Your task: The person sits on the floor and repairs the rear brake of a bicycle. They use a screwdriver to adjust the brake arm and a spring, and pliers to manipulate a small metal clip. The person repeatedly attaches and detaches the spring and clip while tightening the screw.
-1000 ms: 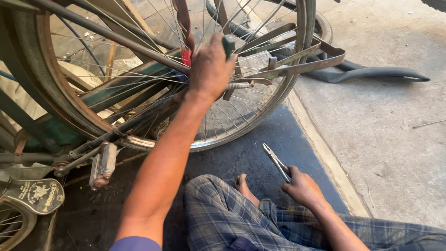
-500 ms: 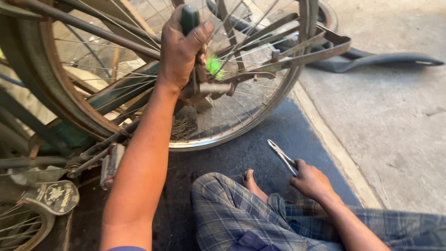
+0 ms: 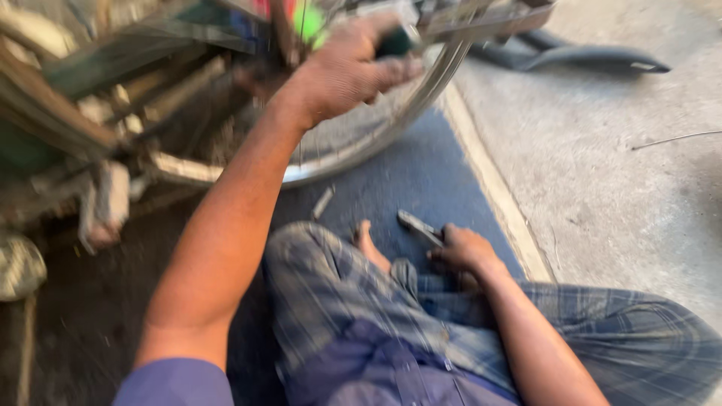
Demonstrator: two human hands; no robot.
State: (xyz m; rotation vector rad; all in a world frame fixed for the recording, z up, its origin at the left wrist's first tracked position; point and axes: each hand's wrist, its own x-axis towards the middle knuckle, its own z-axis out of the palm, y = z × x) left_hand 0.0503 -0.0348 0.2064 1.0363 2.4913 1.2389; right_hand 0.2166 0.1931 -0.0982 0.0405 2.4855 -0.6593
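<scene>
Person sits on the ground beside a bicycle, one bare foot (image 3: 370,244) tucked in front of the checked cloth over the legs. The picture is smeared by head motion, so fine detail is lost.

Left hand (image 3: 347,69) is raised at full reach to the bicycle wheel (image 3: 376,139). Fingers are curled tight around a dark-handled tool (image 3: 395,43); only the end of the handle pokes out past the knuckles on the right. The working end is hidden behind the hand, so I cannot tell what it bears on. The fist grip and straight arm look like a hold for pushing or turning hard near the hub and frame stays, which is likely why the arm is locked out.

Right hand (image 3: 462,249) rests low on the dark blue mat (image 3: 421,177), just by the knee. Its fingers close loosely over the grips of metal pliers (image 3: 418,225), whose nose points up and left, away from the wrist, lying flat near the mat. It reads as a tool kept ready rather than in use.

A small pale stick-like piece (image 3: 323,203) lies on the mat under the rim, apart from both hands. A black inner tube or tyre strip (image 3: 594,59) sprawls on the concrete beyond the mat's pale border. A pedal (image 3: 105,203) hangs at left.
</scene>
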